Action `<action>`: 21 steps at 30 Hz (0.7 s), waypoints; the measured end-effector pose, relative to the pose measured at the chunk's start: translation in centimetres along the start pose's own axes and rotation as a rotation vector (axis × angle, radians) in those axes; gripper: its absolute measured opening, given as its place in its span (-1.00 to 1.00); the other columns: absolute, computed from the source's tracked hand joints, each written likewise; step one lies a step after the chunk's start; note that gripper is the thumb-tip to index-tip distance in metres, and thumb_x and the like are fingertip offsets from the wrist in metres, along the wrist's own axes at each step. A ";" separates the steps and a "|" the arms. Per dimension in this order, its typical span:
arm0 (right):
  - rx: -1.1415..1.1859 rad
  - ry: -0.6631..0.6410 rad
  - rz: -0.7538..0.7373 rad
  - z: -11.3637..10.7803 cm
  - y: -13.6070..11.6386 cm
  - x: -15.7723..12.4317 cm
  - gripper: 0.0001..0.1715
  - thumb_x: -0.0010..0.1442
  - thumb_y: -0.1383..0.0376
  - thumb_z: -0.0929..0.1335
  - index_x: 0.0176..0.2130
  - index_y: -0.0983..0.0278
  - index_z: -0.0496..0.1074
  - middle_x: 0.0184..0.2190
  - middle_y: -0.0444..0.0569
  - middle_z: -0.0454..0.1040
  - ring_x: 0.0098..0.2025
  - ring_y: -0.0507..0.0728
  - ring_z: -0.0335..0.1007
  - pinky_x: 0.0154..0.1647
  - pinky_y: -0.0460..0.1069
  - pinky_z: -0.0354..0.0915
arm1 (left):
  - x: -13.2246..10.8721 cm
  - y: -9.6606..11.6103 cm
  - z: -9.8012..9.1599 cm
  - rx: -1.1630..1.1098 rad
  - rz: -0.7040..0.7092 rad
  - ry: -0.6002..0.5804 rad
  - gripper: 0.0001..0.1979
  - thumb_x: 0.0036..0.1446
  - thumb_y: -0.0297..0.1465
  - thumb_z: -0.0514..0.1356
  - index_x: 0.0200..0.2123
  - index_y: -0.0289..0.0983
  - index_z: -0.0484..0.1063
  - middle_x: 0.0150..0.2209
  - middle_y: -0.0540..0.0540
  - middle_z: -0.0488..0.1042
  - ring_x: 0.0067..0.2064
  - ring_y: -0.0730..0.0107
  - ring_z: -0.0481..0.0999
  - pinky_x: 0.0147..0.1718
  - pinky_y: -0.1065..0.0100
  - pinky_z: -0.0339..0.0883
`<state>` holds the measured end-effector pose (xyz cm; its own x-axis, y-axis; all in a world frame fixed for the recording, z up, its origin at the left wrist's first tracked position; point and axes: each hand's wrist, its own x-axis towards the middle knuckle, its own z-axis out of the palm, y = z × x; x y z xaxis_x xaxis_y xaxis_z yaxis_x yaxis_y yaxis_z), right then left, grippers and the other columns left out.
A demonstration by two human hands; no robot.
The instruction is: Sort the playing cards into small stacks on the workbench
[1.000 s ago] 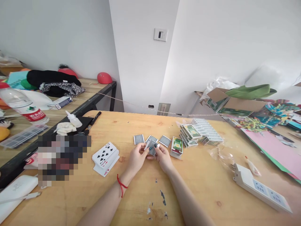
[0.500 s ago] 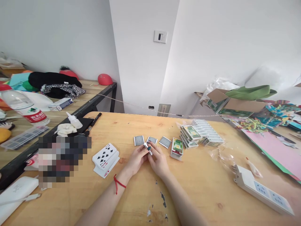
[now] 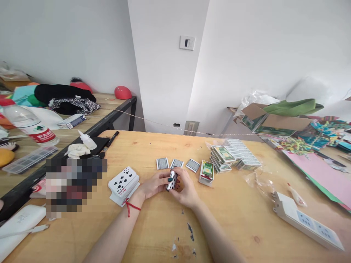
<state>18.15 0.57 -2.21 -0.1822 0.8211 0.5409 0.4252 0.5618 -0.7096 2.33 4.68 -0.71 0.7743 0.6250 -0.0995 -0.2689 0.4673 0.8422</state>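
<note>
Between my two hands, over the middle of the wooden table, a playing card [image 3: 172, 180] is bent, with black marks showing on it. My left hand [image 3: 154, 185] pinches it from the left, thumb with dark nail polish on its face. On the other side my right hand [image 3: 188, 188] has its fingers closed around the card's edge. Just beyond lie three grey-patterned card pieces: a left one [image 3: 162, 163], a middle one [image 3: 177, 163] partly behind my fingers, and a right one [image 3: 192, 165]. A face-up pile of playing cards [image 3: 124, 180] lies left of my left hand.
Right of the pieces is a green and white card box [image 3: 206, 171]. Stacked card boxes [image 3: 223, 155] and a wrapped block of boxes [image 3: 245, 155] stand behind it. A power strip [image 3: 307, 221] and glue tube [image 3: 296, 195] lie right; a white power bank [image 3: 22, 228] lies left.
My hands have moved slightly apart, the left one shifting left. The card between them has turned so that more of its marked face shows.
</note>
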 end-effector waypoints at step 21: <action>0.076 -0.007 0.000 -0.2 -0.8 -0.1 -0.31 -0.08 0.32 0.38 0.06 0.22 0.16 -0.03 0.07 0.32 -0.01 0.21 0.26 0.00 0.08 0.22 | -0.2 -0.4 -0.8 -0.087 0.026 -0.071 -0.67 0.04 -0.37 0.15 -0.10 -0.34 0.36 -0.21 -0.23 0.48 -0.19 0.18 0.47 -0.18 0.21 0.28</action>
<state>17.97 -0.01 -1.64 -0.1883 0.8214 0.5384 0.3571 0.5679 -0.7416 1.77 4.89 -1.42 0.8042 0.5931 -0.0382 -0.3357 0.5062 0.7944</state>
